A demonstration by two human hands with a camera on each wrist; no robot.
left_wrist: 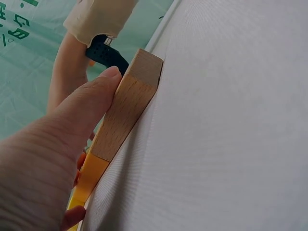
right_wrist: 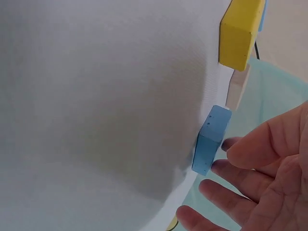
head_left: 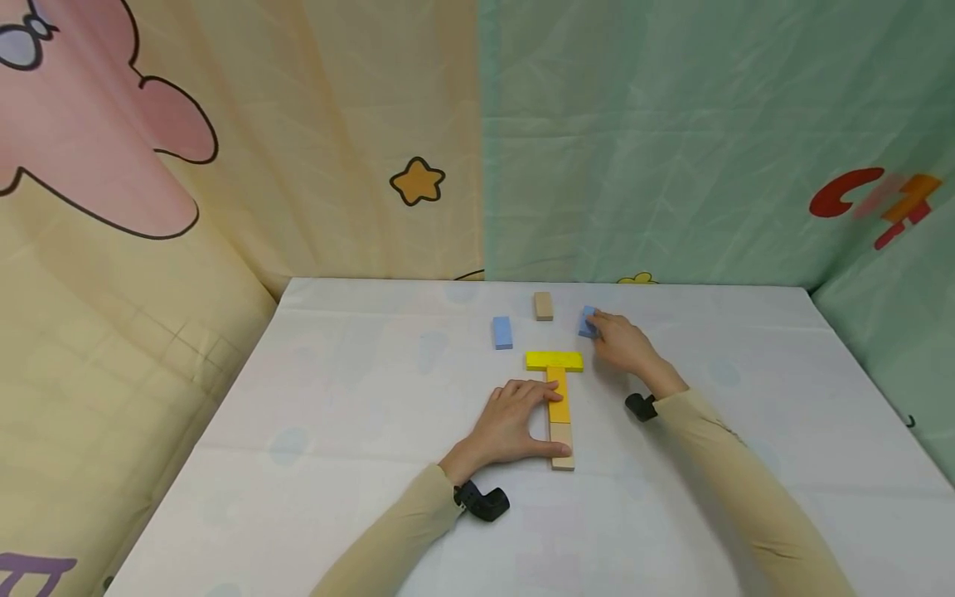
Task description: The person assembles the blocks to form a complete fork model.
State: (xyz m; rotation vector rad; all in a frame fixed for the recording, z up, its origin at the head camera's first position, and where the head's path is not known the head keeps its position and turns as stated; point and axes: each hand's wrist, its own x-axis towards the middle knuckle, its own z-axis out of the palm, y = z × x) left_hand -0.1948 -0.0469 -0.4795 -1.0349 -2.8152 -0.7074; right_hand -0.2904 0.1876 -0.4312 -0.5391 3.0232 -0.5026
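A yellow block [head_left: 554, 361] lies crosswise above an orange block [head_left: 559, 410], with a plain wooden block [head_left: 560, 434] below it, forming a T. Over this column spreads my left hand [head_left: 511, 423]: its thumb rests on the wooden block, and its fingertips reach the orange one. The left wrist view shows the thumb along the wooden block's [left_wrist: 124, 113] face. Farther back, my right hand [head_left: 625, 342] has its fingertips at a blue block [head_left: 586, 322]. In the right wrist view, the fingers are loosely spread beside that blue block [right_wrist: 209, 139], which stays on the table.
Another blue block [head_left: 502, 332] lies left of the T, and a second plain wooden block [head_left: 543, 306] lies near the back edge. The white-covered table [head_left: 358, 398] meets patterned curtains [head_left: 634, 141] behind and at both sides.
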